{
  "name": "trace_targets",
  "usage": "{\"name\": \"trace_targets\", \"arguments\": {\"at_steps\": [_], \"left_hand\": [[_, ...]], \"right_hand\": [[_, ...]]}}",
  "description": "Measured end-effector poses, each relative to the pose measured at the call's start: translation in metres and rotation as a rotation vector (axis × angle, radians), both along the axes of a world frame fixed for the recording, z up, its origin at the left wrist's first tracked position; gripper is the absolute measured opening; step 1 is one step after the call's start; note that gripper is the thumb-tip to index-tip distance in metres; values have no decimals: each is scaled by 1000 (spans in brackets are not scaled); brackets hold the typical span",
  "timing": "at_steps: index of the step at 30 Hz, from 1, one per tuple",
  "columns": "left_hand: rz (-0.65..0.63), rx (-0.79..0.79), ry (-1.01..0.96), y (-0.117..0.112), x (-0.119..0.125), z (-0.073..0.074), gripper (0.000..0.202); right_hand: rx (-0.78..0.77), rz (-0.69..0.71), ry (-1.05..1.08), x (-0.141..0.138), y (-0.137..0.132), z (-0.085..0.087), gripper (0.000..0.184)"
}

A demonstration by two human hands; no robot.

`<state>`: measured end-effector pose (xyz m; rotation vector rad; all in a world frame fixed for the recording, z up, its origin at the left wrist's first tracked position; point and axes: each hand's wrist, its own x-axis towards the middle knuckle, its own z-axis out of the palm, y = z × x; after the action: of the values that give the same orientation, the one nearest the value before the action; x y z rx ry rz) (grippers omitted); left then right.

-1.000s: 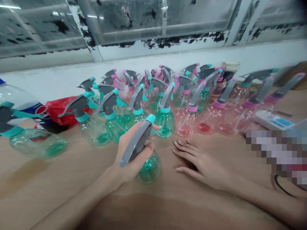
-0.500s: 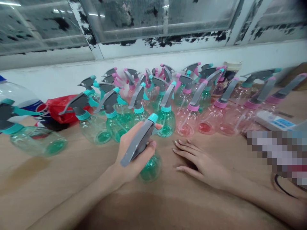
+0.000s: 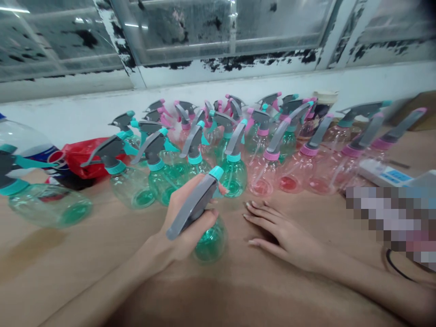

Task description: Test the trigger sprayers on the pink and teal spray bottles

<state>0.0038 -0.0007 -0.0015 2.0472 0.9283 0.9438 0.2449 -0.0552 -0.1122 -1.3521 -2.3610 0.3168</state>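
Note:
Wrapped round the neck of a green spray bottle point(image 3: 210, 245), my left hand point(image 3: 184, 227) is closed below its grey trigger head with a turquoise nozzle. The nozzle points away from me and the bottle's round body shows beneath my fingers. My right hand point(image 3: 279, 227) lies on the wooden table point(image 3: 245, 290) with its fingers stretched out and nothing in it. Just beyond both hands stand a green spray bottle with a turquoise collar point(image 3: 234, 177) and a pink spray bottle point(image 3: 262, 179), both upright.
Several more green and pink spray bottles crowd the back of the table along the white wall. A separate green spray bottle point(image 3: 51, 204) stands at left, near a red plastic bag point(image 3: 85, 156) and a large bottle. At right are a white device point(image 3: 388, 172) and a black cable point(image 3: 397, 268).
The view has shifted slightly. My left hand keeps its grip on the green spray bottle, and my right hand stays flat on the table.

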Motion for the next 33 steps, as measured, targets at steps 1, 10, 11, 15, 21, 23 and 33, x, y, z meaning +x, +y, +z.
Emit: {"name": "trace_targets", "arguments": {"at_steps": [1, 10, 11, 15, 21, 23, 33], "left_hand": [[6, -8, 16, 0, 0, 1, 28], [96, 12, 25, -3, -2, -1, 13], [83, 13, 12, -3, -1, -1, 18], [52, -9, 9, -4, 1, -2, 30], [136, 36, 11, -8, 4, -4, 35], [175, 29, -2, -10, 4, -5, 38], [261, 82, 158, -15, -6, -12, 59]], "right_hand": [[-2, -1, -1, 0, 0, 0, 55], [15, 4, 35, -1, 1, 5, 57], [19, 5, 33, -2, 1, 5, 57], [25, 3, 7, -4, 1, 8, 58], [63, -50, -47, -8, -8, 6, 53], [66, -67, -52, -6, -15, 5, 50], [30, -123, -42, 20, -58, 0, 48]]}}
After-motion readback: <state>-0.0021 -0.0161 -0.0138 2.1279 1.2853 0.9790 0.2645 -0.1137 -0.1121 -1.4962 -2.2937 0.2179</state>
